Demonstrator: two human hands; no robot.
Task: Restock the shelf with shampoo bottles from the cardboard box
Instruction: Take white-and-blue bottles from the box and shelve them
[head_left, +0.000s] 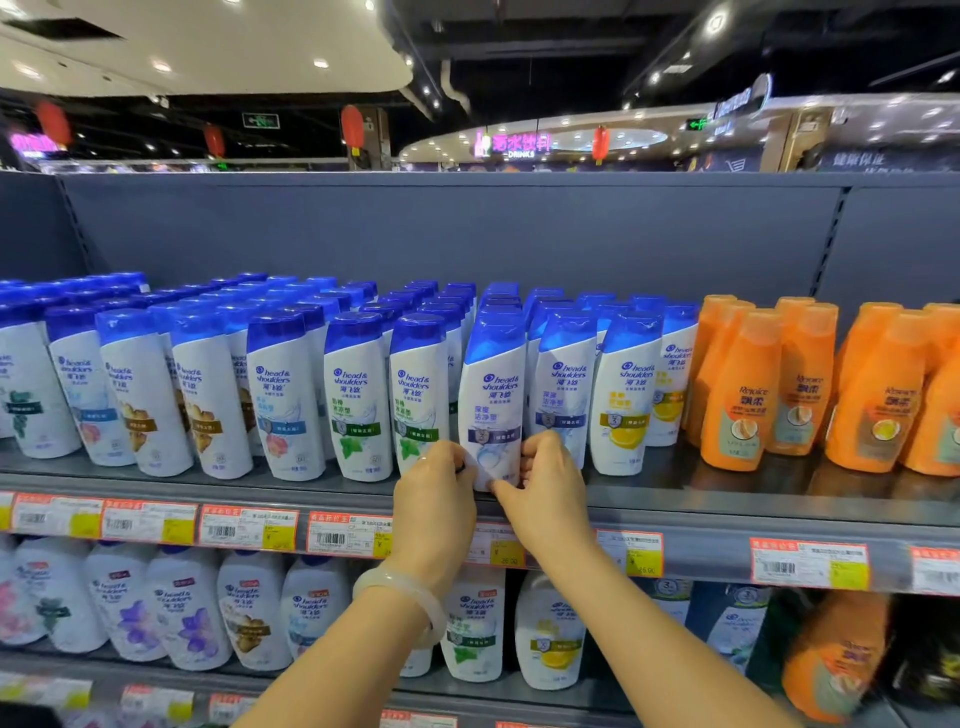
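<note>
Now I note both hands on one shampoo bottle (491, 410) at the shelf's (727, 499) front edge: left hand (434, 493) and right hand (550, 483) each pinch its base, grip closed.

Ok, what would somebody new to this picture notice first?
Probably both hands: the left hand and right hand pinch the base of a white, blue-capped shampoo bottle at the front edge of the upper shelf. Next, the bright orange bottles at that shelf's right end.
</note>
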